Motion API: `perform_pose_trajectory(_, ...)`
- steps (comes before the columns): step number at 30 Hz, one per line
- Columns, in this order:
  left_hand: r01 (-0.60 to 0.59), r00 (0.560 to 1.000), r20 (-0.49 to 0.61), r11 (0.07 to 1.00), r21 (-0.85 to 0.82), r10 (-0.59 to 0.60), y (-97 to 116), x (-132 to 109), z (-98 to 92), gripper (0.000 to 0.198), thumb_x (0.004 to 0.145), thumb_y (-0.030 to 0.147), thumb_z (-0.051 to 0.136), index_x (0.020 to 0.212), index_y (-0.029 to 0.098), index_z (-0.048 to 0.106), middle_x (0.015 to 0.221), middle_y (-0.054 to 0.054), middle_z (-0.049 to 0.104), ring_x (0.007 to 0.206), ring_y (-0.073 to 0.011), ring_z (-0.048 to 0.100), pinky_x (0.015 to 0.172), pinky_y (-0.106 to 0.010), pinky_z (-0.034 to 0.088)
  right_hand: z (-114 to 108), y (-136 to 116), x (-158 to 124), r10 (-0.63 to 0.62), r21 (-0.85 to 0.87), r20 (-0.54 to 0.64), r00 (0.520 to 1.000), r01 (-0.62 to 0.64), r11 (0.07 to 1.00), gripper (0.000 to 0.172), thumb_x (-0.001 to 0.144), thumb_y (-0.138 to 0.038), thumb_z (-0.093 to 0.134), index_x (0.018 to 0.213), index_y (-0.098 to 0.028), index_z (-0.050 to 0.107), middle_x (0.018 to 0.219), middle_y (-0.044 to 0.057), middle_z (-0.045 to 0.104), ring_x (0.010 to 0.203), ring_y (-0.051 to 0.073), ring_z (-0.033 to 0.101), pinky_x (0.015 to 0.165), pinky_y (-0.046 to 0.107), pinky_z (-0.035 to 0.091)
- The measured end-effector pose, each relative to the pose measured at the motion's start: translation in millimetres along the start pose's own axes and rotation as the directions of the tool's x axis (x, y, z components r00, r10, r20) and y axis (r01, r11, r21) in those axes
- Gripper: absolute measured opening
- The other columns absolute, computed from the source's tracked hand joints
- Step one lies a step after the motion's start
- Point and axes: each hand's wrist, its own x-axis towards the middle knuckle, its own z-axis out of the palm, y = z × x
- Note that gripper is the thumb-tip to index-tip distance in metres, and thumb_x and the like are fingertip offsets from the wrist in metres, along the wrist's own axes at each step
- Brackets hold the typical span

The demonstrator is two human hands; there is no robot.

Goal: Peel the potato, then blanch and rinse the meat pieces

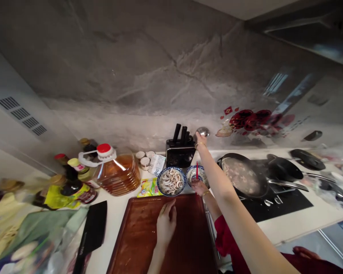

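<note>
My left hand [165, 222] lies flat and open on a worn reddish-brown cutting board [137, 243], its fingers pointing at a blue-rimmed bowl of sliced mushrooms [171, 181]. My right arm stretches far forward over the counter. My right hand [200, 138] is up at the stone wall, touching a shiny round metal object [203, 131] beside a black knife block [180, 151]; its fingers are too small to read. Another person's hand [199, 187], on a red-sleeved arm, holds a thin red utensil [197, 170] in a second patterned bowl [192, 174].
A black pan of pale food [242, 177] sits on the dark cooktop [286, 203] with other pans behind. At the left are a big oil jug [118, 171], sauce bottles, bags and a black cleaver [93, 230]. Small jars [145, 162] stand by the wall.
</note>
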Motion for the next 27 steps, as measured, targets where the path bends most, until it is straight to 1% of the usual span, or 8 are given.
perform_pose_trajectory(4, -0.046, 0.999, 0.001, 0.997, -0.055, 0.046, 26.8, 28.5, 0.8, 0.029, 0.090, 0.023, 0.042, 0.112, 0.018, 0.061, 0.108, -0.011, 0.066, 0.099, -0.0201, 0.063, 0.087, -0.036, 0.052, -12.3, -41.6, 23.7, -0.057, 0.076, -0.066, 0.996, 0.062, 0.995, 0.033, 0.076, -0.047, 0.056, 0.080, -0.015, 0.062, 0.077, 0.000, 0.065, 0.076, 0.010, 0.059, 0.067, 0.020, 0.046)
perform_pose_trajectory(7, -0.175, 0.982, -0.073, 0.984, -0.028, 0.172, 68.3, 64.0, 5.8, 0.033, 0.092, 0.025, 0.042, 0.120, 0.019, 0.056, 0.119, -0.012, 0.060, 0.113, -0.0220, 0.055, 0.099, -0.041, 0.043, -19.6, -82.8, 29.6, -0.241, 0.181, 0.006, 0.970, 0.236, 0.955, 0.035, 0.075, -0.050, 0.059, 0.084, -0.016, 0.062, 0.085, 0.002, 0.065, 0.085, 0.012, 0.062, 0.071, 0.023, 0.049)
perform_pose_trajectory(11, -0.320, 0.931, -0.152, 0.943, 0.089, 0.331, 127.4, 120.2, 18.6, 0.051, 0.091, 0.031, 0.044, 0.138, 0.013, 0.037, 0.136, -0.018, 0.045, 0.128, -0.0262, 0.040, 0.107, -0.044, 0.033, -27.7, -136.8, 14.0, -0.422, 0.298, 0.048, 0.905, 0.391, 0.871, 0.032, 0.084, -0.050, 0.048, 0.094, -0.021, 0.058, 0.097, 0.002, 0.062, 0.096, 0.012, 0.062, 0.083, 0.029, 0.049)
perform_pose_trajectory(16, -0.343, 0.897, -0.208, 0.911, 0.229, 0.390, 176.8, 159.9, 30.0, 0.069, 0.090, 0.040, 0.045, 0.144, 0.006, 0.019, 0.151, -0.024, 0.020, 0.140, -0.0327, 0.018, 0.110, -0.050, 0.022, -66.5, -192.2, -22.2, -0.409, 0.434, 0.040, 0.912, 0.353, 0.829, 0.026, 0.092, -0.045, 0.039, 0.099, -0.023, 0.053, 0.095, -0.001, 0.058, 0.088, 0.007, 0.061, 0.085, 0.027, 0.049)
perform_pose_trajectory(19, -0.365, 0.912, -0.112, 0.906, 0.215, 0.394, 186.7, 146.0, 32.8, 0.061, 0.090, 0.040, 0.045, 0.139, 0.007, 0.031, 0.144, -0.023, 0.035, 0.136, -0.0333, 0.028, 0.108, -0.051, 0.024, -102.1, -198.0, -38.7, -0.334, 0.433, 0.107, 0.937, 0.258, 0.864, 0.026, 0.091, -0.045, 0.041, 0.098, -0.023, 0.053, 0.088, -0.002, 0.057, 0.077, 0.006, 0.060, 0.078, 0.024, 0.050)
perform_pose_trajectory(22, -0.268, 0.949, 0.174, 0.964, -0.005, 0.264, 183.2, 102.7, 39.5, 0.038, 0.095, 0.036, 0.032, 0.118, 0.014, 0.052, 0.102, -0.013, 0.066, 0.098, -0.0239, 0.062, 0.087, -0.037, 0.046, -137.8, -173.4, -55.0, -0.222, 0.343, 0.185, 0.957, 0.149, 0.927, 0.030, 0.091, -0.046, 0.040, 0.099, -0.022, 0.055, 0.088, 0.001, 0.060, 0.076, 0.009, 0.061, 0.076, 0.025, 0.052)
perform_pose_trajectory(24, -0.096, 0.939, 0.315, 0.984, -0.152, 0.141, 179.0, 66.0, 45.6, 0.038, 0.096, 0.038, 0.026, 0.105, 0.017, 0.056, 0.073, -0.004, 0.063, 0.068, -0.0167, 0.062, 0.068, -0.027, 0.049, -163.1, -144.9, -76.8, -0.178, 0.215, 0.246, 0.953, 0.126, 0.968, 0.030, 0.090, -0.043, 0.043, 0.105, -0.020, 0.056, 0.093, 0.005, 0.063, 0.083, 0.013, 0.063, 0.080, 0.029, 0.053)
perform_pose_trajectory(27, 0.079, 0.949, 0.313, 0.981, -0.179, -0.019, 178.8, 16.6, 51.5, 0.037, 0.095, 0.038, 0.028, 0.105, 0.016, 0.056, 0.063, 0.001, 0.056, 0.051, -0.0131, 0.054, 0.053, -0.023, 0.044, -205.7, -99.1, -135.0, -0.239, -0.154, 0.336, 0.911, 0.303, 0.940, 0.041, 0.088, -0.027, 0.047, 0.128, -0.020, 0.047, 0.111, 0.011, 0.061, 0.105, 0.020, 0.059, 0.092, 0.039, 0.049)
